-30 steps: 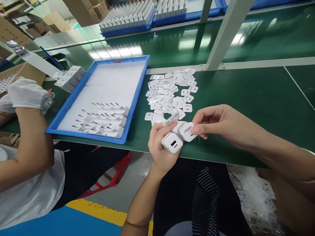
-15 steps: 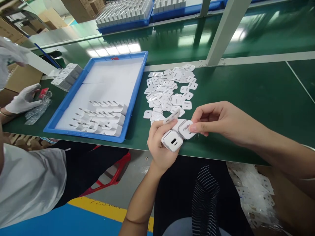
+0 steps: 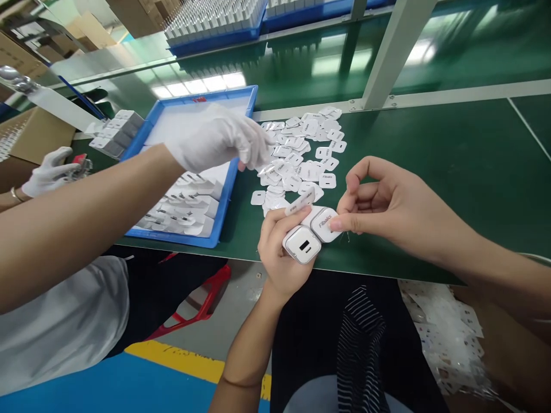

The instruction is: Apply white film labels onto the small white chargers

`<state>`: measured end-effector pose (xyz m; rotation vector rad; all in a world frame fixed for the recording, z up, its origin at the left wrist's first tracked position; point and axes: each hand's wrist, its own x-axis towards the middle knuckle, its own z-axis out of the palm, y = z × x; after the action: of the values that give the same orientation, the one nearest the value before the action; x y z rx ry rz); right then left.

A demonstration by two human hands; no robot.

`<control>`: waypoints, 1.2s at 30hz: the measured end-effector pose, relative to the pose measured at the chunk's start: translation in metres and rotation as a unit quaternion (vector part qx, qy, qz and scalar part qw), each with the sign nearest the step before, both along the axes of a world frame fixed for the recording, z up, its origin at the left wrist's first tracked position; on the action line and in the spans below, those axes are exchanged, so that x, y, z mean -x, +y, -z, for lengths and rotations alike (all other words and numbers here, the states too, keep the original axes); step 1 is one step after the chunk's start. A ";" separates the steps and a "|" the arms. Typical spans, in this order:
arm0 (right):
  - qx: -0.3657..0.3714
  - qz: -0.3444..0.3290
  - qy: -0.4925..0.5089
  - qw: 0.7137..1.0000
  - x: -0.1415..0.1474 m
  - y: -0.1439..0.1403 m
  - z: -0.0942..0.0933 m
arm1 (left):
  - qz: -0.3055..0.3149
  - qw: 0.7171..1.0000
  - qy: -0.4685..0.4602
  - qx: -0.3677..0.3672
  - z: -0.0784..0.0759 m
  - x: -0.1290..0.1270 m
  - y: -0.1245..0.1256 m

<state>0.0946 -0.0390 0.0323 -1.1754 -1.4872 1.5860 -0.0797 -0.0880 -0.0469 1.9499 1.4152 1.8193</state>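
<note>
At the near edge of the green surface [image 3: 430, 172], the left hand [image 3: 282, 252] grips a white square charger block [image 3: 302, 244] as before, a small white label [image 3: 300, 202] pinched between its fingers. The right hand [image 3: 387, 203] presses a fingertip on the white printed sticker [image 3: 325, 222] atop the block; its other fingers have now spread open. Beyond, a co-worker's white-gloved hand [image 3: 219, 140] has newly reached over the pile of white stickers [image 3: 301, 155]. The blue plastic tray [image 3: 239, 143] holds rows of white plug chargers [image 3: 185, 206].
</note>
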 end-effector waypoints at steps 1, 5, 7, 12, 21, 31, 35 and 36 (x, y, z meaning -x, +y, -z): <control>0.008 -0.002 -0.001 1.000 0.000 0.001 0.001 | 0.000 1.000 0.002 0.000 0.000 0.000 0.000; 0.033 -0.025 0.006 0.999 -0.001 0.004 0.002 | -0.002 1.000 0.005 0.004 0.001 0.001 0.000; 0.038 -0.030 0.009 0.999 -0.001 0.005 0.001 | -0.008 1.000 0.009 0.008 0.000 0.001 -0.001; 0.041 -0.036 0.011 0.998 0.000 0.004 0.000 | -0.015 0.999 0.026 0.013 -0.001 0.000 -0.001; -0.001 -0.028 -0.011 1.000 0.000 0.002 0.000 | 0.010 1.000 0.008 0.008 -0.002 0.000 0.001; -0.029 -0.018 -0.038 0.999 0.001 0.000 0.000 | 0.002 1.000 0.015 0.021 -0.003 -0.001 0.001; -0.041 -0.012 -0.047 0.998 0.001 -0.001 0.001 | -0.005 0.999 0.018 0.033 -0.004 -0.002 0.001; -0.043 -0.010 -0.049 0.998 0.001 -0.001 0.001 | -0.004 0.999 0.016 0.033 -0.004 -0.002 0.001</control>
<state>0.0934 -0.0400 0.0316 -1.2075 -1.6179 1.4812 -0.0779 -0.0871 -0.0434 1.9531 1.4760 1.7291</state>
